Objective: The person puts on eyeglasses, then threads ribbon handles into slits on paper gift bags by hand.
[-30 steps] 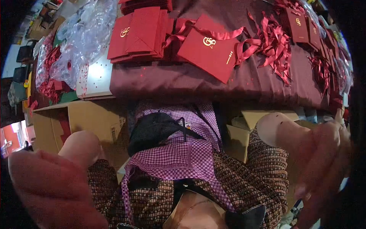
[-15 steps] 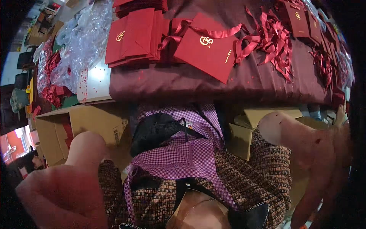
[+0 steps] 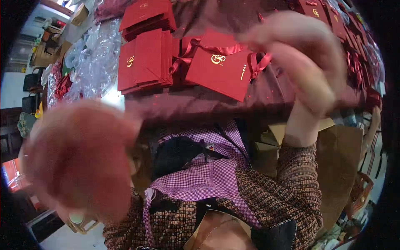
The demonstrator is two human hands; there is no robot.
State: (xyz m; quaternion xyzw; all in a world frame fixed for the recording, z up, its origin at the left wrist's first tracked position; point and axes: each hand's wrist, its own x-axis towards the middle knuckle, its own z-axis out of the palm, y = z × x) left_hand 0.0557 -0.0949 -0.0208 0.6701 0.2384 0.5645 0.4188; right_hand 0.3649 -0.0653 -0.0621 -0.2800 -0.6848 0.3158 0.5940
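Observation:
A red paper gift bag [image 3: 221,68] with a red ribbon handle [image 3: 260,66] lies flat and askew on the dark red tablecloth [image 3: 175,102]. Over the table to its right, close to the camera, my right hand [image 3: 310,62] is bent with its fingers toward the bag's ribbon. It is smeared by motion, and whether it touches or holds anything does not show. My left hand [image 3: 83,158] looms large at the lower left, heavily blurred, its fingers unreadable. Left of the bag sits a stack of similar red bags [image 3: 146,60].
Another pile of red bags [image 3: 146,16] lies farther back. Crumpled clear plastic [image 3: 93,52] covers the table's left side. More red bags [image 3: 333,18] lie at the far right. An open cardboard box [image 3: 337,166] stands below the table's right edge.
My right hand has come up from the lower right over the table, covering much of the loose ribbon pile. My left hand has risen slightly. The whole view has shifted a little.

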